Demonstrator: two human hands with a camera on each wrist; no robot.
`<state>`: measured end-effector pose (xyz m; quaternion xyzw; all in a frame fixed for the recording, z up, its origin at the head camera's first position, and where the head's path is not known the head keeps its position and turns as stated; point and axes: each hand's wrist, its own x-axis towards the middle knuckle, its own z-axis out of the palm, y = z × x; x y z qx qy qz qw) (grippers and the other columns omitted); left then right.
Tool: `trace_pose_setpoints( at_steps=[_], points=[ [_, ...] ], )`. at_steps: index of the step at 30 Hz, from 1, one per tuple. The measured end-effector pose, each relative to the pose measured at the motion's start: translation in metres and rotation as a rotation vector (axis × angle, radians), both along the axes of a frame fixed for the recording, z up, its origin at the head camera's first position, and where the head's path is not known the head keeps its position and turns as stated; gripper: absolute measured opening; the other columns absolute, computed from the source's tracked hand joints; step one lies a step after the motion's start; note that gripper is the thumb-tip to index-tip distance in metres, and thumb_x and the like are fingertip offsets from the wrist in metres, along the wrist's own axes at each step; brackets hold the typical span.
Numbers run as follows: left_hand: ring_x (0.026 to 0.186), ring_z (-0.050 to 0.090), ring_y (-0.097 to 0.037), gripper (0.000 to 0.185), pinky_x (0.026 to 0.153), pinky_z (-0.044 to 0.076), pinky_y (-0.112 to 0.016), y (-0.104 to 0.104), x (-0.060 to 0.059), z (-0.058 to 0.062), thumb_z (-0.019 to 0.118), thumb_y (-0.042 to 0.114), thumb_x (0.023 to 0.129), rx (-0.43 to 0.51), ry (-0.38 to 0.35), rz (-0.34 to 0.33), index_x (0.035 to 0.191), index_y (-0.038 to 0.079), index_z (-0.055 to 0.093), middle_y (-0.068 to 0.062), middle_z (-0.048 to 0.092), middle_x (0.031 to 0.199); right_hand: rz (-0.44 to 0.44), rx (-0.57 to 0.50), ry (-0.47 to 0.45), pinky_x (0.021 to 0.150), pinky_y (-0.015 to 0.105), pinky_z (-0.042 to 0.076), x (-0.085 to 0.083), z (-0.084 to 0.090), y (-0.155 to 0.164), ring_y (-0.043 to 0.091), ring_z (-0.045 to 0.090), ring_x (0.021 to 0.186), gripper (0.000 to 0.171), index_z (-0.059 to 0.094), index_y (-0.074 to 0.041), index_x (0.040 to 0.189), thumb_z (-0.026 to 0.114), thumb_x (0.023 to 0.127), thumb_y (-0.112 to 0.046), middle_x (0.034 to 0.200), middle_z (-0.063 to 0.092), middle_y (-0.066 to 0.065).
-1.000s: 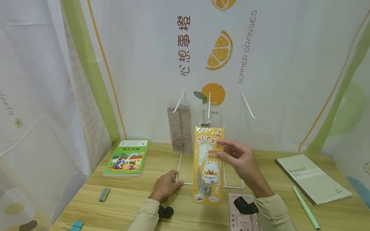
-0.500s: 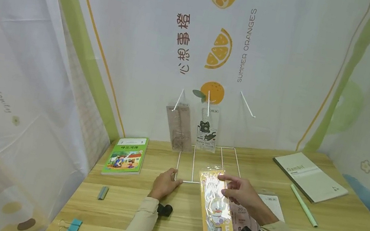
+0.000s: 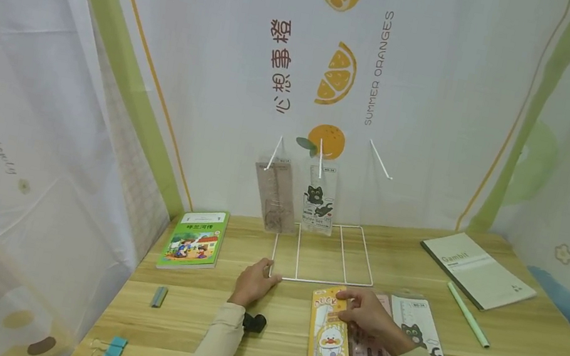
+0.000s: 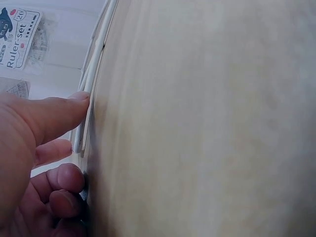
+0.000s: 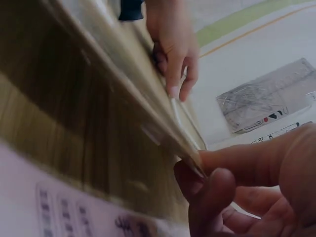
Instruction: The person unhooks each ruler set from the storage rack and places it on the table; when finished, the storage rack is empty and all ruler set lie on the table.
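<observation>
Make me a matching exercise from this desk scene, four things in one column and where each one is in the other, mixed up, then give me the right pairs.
Things:
1. yellow duck packet
2. green picture book
3. mint green pen
4. blue binder clip

Places:
A. lying just in front of the grey notebook
B. near the table's front left edge
C. pinched at its top by the right hand
D. flat on the table left of the white wire rack

Pairs: 1-C, 2-D, 3-A, 4-B
</observation>
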<state>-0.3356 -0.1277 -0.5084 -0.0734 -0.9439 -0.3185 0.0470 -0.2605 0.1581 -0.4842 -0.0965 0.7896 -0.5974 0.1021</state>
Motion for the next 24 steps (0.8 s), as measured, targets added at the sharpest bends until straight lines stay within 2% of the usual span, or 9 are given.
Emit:
trace_pose_setpoints(
  at_steps=[3,6,9,13,15,20,24],
  points=[
    [0.076,0.055,-0.023,0.048,0.071,0.049,-0.044,0.0007,0.0011,0.0000,0.072,0.032,0.093,0.002,-0.007,0.000,0.129,0.002,0.062,-0.013,0.069,0.092,-0.081,0.100,0.012,0.046,0.021,0.037,0.0012,-0.0045,-0.0023,0.011,0.045,0.051,0.044,0.060,0.013,0.124,0.070,0.081,0.006,0.069,0.051,0.004],
    [0.074,0.054,-0.022,0.047,0.070,0.049,-0.043,0.0011,0.0012,0.0008,0.072,0.032,0.093,0.007,-0.009,0.004,0.129,0.002,0.062,-0.013,0.069,0.091,-0.123,0.219,0.052,0.047,0.022,0.037,0.0022,-0.0066,-0.0038,0.011,0.047,0.052,0.042,0.065,0.007,0.121,0.072,0.080,0.002,0.071,0.053,0.004],
    [0.075,0.057,-0.025,0.047,0.072,0.050,-0.045,0.0013,0.0008,0.0005,0.072,0.031,0.093,0.001,-0.001,0.002,0.129,0.002,0.062,-0.015,0.069,0.093,-0.134,0.339,0.099,0.045,0.022,0.035,0.0038,-0.0083,-0.0046,0.011,0.047,0.052,0.040,0.068,0.002,0.119,0.074,0.080,-0.003,0.069,0.055,0.003],
    [0.083,0.062,-0.029,0.047,0.076,0.051,-0.049,0.0010,0.0002,0.0009,0.072,0.031,0.093,-0.013,0.004,-0.002,0.128,0.002,0.062,-0.019,0.070,0.103,-0.128,0.443,0.151,0.046,0.023,0.032,0.0060,-0.0083,-0.0058,0.012,0.045,0.051,0.036,0.072,-0.002,0.115,0.076,0.079,-0.007,0.065,0.052,0.001],
    [0.084,0.062,-0.029,0.047,0.076,0.051,-0.048,0.0011,0.0003,0.0011,0.072,0.032,0.093,-0.015,-0.003,0.002,0.129,0.003,0.062,-0.019,0.071,0.104,-0.127,0.474,0.168,0.047,0.024,0.031,0.0072,-0.0078,-0.0062,0.012,0.045,0.052,0.034,0.073,-0.003,0.113,0.076,0.079,-0.008,0.064,0.051,0.000],
    [0.074,0.056,-0.023,0.048,0.069,0.049,-0.043,0.0013,0.0002,0.0009,0.073,0.032,0.093,-0.021,0.003,0.000,0.129,0.002,0.062,-0.014,0.069,0.092,-0.125,0.484,0.175,0.048,0.024,0.031,0.0065,-0.0073,-0.0058,0.013,0.045,0.053,0.031,0.074,-0.004,0.111,0.077,0.080,-0.008,0.065,0.051,0.000],
    [0.076,0.058,-0.025,0.047,0.070,0.049,-0.044,0.0013,-0.0002,0.0001,0.073,0.032,0.093,-0.011,0.007,-0.001,0.129,0.003,0.062,-0.017,0.070,0.097,-0.122,0.450,0.183,0.048,0.025,0.033,0.0025,-0.0032,-0.0029,0.013,0.045,0.054,0.028,0.073,-0.004,0.111,0.074,0.083,-0.007,0.067,0.051,0.001]
  ],
)
